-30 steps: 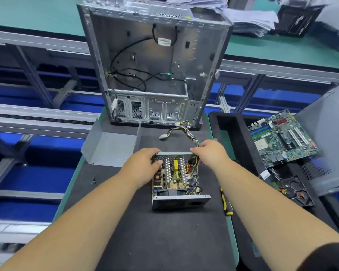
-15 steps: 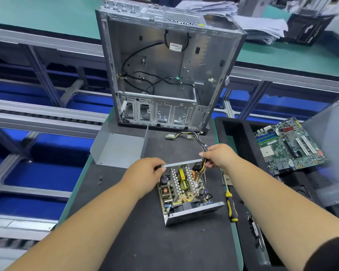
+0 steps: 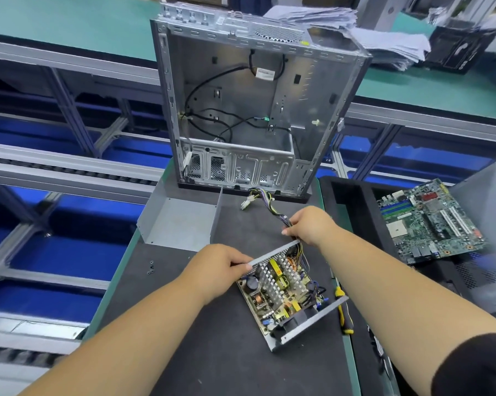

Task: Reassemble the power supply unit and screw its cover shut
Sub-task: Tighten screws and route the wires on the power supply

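Two grips on one open power supply unit [image 3: 289, 292]: left hand [image 3: 218, 270] pinching the far-left corner of its perforated end wall, right hand [image 3: 312, 224] curled round the cable bundle [image 3: 269, 204] where it leaves the far-right corner. Lies skewed on the tabletop [image 3: 212, 352], long axis running from far-left to near-right, near end wall toward the body. Uncovered: heat sinks, coils, capacitors and circuit board all showing. Cover [image 3: 181, 221], a bent grey sheet, just beyond and left of the left hand, so nearer that hand. Loose screws [image 3: 151, 267] left of the unit; yellow-handled screwdriver [image 3: 344, 312] close beside its right edge, nearer the right hand.
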Demonstrator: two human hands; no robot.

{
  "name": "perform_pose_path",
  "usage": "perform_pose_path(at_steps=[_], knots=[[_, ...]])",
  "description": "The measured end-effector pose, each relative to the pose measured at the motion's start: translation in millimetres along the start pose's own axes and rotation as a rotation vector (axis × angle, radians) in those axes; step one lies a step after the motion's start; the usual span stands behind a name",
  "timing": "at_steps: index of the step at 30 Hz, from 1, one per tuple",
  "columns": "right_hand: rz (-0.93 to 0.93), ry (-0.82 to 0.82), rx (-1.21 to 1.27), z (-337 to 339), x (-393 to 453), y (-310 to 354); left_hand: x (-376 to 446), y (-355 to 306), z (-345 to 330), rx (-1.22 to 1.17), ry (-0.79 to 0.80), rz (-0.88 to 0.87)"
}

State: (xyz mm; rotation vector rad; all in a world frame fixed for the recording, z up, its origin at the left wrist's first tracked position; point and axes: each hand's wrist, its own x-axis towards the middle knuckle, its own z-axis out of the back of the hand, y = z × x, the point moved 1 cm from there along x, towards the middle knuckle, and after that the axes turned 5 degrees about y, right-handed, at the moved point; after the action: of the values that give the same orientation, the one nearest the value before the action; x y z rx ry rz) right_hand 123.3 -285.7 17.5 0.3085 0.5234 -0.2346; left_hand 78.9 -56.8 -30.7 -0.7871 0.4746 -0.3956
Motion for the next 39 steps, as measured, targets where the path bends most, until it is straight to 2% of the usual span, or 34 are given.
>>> perform_pose_path(at_steps=[9,15,17,20,23,25,27,29,31,33,35,37,39], knots=[[0.127,-0.092,0.005,-23.5,1.5,25.1,-6.3,-17.3,-18.2,0.05,0.132,-0.03],[0.189,-0.181,0.068,-45.5,-1.5,34.9,-9.3,-18.1,-31.6,-0.1,0.256,0.007],[0.185,-0.201,0.134,-50.2,-1.5,34.5,-6.2,-13.4,-25.3,-0.186,0.204,0.059],[0.172,-0.223,0.235,-53.6,-2.5,33.3,8.2,-9.9,-5.8,-0.45,0.034,0.212],[0.199,-0.183,0.24,-55.8,-4.0,33.1,31.0,-15.5,6.0,-1.043,0.072,0.302],[0.231,-0.171,0.208,-56.3,-6.2,30.6,44.9,-23.8,10.3,-1.317,0.033,0.329],[0.265,-0.165,0.151,-55.5,-10.0,28.7,56.7,-27.3,12.8,-1.45,-0.108,0.339],[0.279,-0.135,0.067,-53.5,-14.2,24.6,63.4,-29.9,14.7,-1.469,-0.197,0.347],[0.247,-0.143,0.046,-47.1,-23.2,14.3,66.6,-30.9,15.0,-1.453,-0.212,0.332],[0.149,-0.233,0.073,-34.0,-34.4,-5.6,69.0,-32.2,17.8,-1.427,-0.236,0.308],[-0.015,-0.335,-0.093,-22.1,-45.3,-34.5,70.3,-34.5,22.6,-1.374,-0.234,0.266],[-0.192,-0.271,-0.252,-14.9,-55.8,-61.4,71.4,-37.4,28.4,-1.332,-0.224,0.214],[-0.247,-0.089,-0.339,-14.2,-63.2,-75.4,72.2,-40.3,35.5,-1.282,-0.231,0.18]])
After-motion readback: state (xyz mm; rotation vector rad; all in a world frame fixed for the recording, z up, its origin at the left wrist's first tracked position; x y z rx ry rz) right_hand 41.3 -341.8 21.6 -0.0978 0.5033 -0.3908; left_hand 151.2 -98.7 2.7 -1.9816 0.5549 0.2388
